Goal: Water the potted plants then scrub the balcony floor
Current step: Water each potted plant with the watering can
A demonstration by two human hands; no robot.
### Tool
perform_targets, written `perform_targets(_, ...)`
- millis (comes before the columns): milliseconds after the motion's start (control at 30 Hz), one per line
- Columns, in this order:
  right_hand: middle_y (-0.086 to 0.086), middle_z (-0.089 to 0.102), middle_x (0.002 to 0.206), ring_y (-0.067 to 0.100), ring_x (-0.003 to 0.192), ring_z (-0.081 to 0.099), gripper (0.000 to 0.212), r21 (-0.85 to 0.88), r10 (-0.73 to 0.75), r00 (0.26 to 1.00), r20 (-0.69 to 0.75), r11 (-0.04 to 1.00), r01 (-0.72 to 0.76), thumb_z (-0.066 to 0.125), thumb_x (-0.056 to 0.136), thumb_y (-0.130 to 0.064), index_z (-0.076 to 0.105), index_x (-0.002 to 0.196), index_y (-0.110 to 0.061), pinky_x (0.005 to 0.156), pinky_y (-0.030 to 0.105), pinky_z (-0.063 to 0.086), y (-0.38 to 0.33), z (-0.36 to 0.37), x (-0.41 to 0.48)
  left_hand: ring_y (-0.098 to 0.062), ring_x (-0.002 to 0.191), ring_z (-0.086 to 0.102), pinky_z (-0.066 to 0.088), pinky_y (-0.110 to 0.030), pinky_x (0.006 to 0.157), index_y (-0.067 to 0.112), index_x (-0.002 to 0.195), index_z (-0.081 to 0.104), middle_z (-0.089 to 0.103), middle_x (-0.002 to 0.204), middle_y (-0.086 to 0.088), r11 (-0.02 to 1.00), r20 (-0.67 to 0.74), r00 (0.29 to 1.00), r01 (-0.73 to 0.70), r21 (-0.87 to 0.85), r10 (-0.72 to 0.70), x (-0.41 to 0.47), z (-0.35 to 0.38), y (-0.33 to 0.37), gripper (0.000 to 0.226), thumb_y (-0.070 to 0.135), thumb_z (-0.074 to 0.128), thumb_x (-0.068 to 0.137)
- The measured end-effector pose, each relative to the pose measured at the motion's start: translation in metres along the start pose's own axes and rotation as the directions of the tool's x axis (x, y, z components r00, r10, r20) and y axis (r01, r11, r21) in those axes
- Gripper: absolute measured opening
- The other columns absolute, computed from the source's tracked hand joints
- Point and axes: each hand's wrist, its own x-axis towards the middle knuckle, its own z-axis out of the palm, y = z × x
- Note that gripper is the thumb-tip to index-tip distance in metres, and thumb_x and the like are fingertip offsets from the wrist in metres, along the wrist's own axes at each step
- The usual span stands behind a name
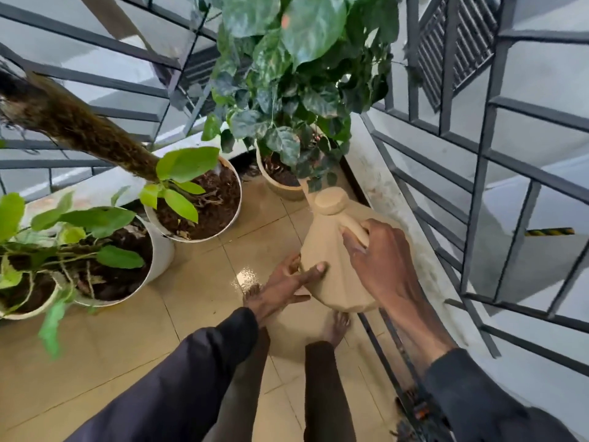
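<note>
Beige plastic is what both hands are on: a faceted watering can (pixel 338 269) is held above the tiled balcony floor (pixel 197 301), tipped forward with its spout end reaching toward the leafy corner plant (pixel 299 78) and its cream pot (pixel 280 186). The right hand (pixel 379 260) has its fingers clamped around the can's handle; the left hand (pixel 283 282) steadies the can's lower body with fingers apart, the thumb pressed flat on the side. No stream of water is visible, so I cannot tell whether pouring is under way. Two more white pots stand to the left, the middle pot (pixel 197 202) and the near pot (pixel 105 256), both showing dark soil that may be damp, though that is only a guess. A wet glint lies on the tiles just beside the left hand. Watering looks to be in its later part; scrubbing the floor is not yet begun, and no brush is in view.
</note>
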Motion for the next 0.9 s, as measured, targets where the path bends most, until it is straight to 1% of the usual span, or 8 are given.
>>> perform_targets(67, 0.002, 0.065, 0.075, 0.022, 0.065, 0.061, 0.036, -0.007, -0.017, 1.000, 0.016, 1.000, 0.017, 0.062, 0.101, -0.044, 0.059, 0.081, -0.015, 0.054, 0.032, 0.041, 0.003, -0.001, 0.002, -0.031, 0.128, 0.059, 0.054, -0.063, 0.098, 0.027, 0.147, 0.048, 0.060, 0.142, -0.005, 0.991, 0.012, 1.000, 0.026, -0.133, -0.025, 0.005, 0.003, -0.004, 0.113, 0.059, 0.097, 0.051)
perform_targets(133, 0.002, 0.068, 0.077, 0.022, 0.066, 0.064, 0.037, -0.020, -0.036, 0.999, 0.032, 0.999, 0.037, 0.062, 0.101, -0.045, 0.064, 0.084, -0.012, 0.054, 0.035, 0.048, 0.003, -0.001, 0.005, -0.034, 0.127, 0.059, 0.054, -0.065, 0.095, 0.027, 0.145, 0.052, 0.062, 0.139, -0.007, 0.978, 0.025, 0.999, 0.034, -0.207, -0.030, 0.008, 0.006, -0.007, 0.111, 0.056, 0.099, 0.049)
perform_targets(333, 0.003, 0.068, 0.076, 0.022, 0.066, 0.065, 0.037, 0.020, -0.062, 0.994, 0.085, 0.998, 0.061, 0.063, 0.101, -0.042, 0.068, 0.085, -0.009, 0.054, 0.036, 0.050, 0.000, 0.008, 0.015, -0.031, 0.128, 0.059, 0.056, -0.063, 0.095, 0.027, 0.142, 0.053, 0.061, 0.143, -0.004, 0.966, -0.010, 1.000, -0.014, -0.258, 0.012, 0.014, 0.000, -0.016, 0.105, 0.055, 0.099, 0.052)
perform_targets(467, 0.005, 0.069, 0.074, 0.022, 0.064, 0.066, 0.037, 0.052, -0.045, 0.995, 0.085, 0.998, 0.041, 0.064, 0.101, -0.041, 0.069, 0.084, -0.008, 0.052, 0.039, 0.051, -0.006, 0.021, 0.019, -0.026, 0.128, 0.059, 0.056, -0.059, 0.097, 0.039, 0.132, 0.057, 0.059, 0.143, 0.003, 0.966, 0.036, 0.999, -0.021, -0.259, 0.032, 0.016, -0.017, -0.018, 0.090, 0.051, 0.099, 0.053)
perform_targets(567, 0.005, 0.068, 0.069, 0.024, 0.060, 0.065, 0.039, 0.080, -0.001, 0.997, 0.077, 0.997, -0.006, 0.064, 0.100, -0.040, 0.067, 0.079, -0.007, 0.050, 0.037, 0.046, -0.018, 0.031, 0.021, -0.024, 0.128, 0.059, 0.057, -0.059, 0.096, 0.037, 0.136, 0.055, 0.060, 0.141, 0.005, 0.965, 0.053, 0.997, -0.044, -0.260, 0.060, 0.019, -0.036, -0.015, 0.104, 0.053, 0.101, 0.045)
perform_targets(667, 0.007, 0.067, 0.066, 0.025, 0.058, 0.064, 0.041, 0.097, 0.027, 0.998, 0.049, 0.995, -0.032, 0.066, 0.100, -0.037, 0.066, 0.075, -0.005, 0.048, 0.033, 0.041, -0.028, 0.036, 0.024, -0.023, 0.126, 0.058, 0.057, -0.061, 0.094, 0.041, 0.131, 0.055, 0.059, 0.140, 0.007, 0.970, 0.052, 0.998, -0.021, -0.242, 0.035, 0.017, -0.047, -0.004, 0.107, 0.054, 0.102, 0.035)
perform_targets(767, 0.011, 0.067, 0.067, 0.029, 0.061, 0.064, 0.044, 0.128, 0.053, 0.999, 0.013, 0.990, -0.054, 0.066, 0.099, -0.036, 0.065, 0.075, 0.000, 0.050, 0.037, 0.044, -0.039, 0.040, 0.023, -0.025, 0.124, 0.058, 0.059, -0.058, 0.088, 0.042, 0.128, 0.055, 0.059, 0.138, 0.005, 0.971, 0.076, 0.997, 0.010, -0.237, 0.008, 0.016, -0.058, 0.006, 0.110, 0.052, 0.104, 0.030)
perform_targets(900, 0.001, 0.062, 0.067, 0.019, 0.061, 0.058, 0.040, 0.143, 0.134, 0.991, -0.029, 0.981, -0.129, 0.066, 0.099, -0.035, 0.060, 0.067, -0.011, 0.050, 0.028, 0.035, -0.047, 0.047, 0.017, -0.029, 0.128, 0.056, 0.061, -0.053, 0.079, 0.033, 0.149, 0.044, 0.055, 0.145, -0.004, 0.979, 0.090, 0.995, 0.048, -0.197, -0.030, 0.016, -0.071, 0.009, 0.128, 0.053, 0.103, 0.037)
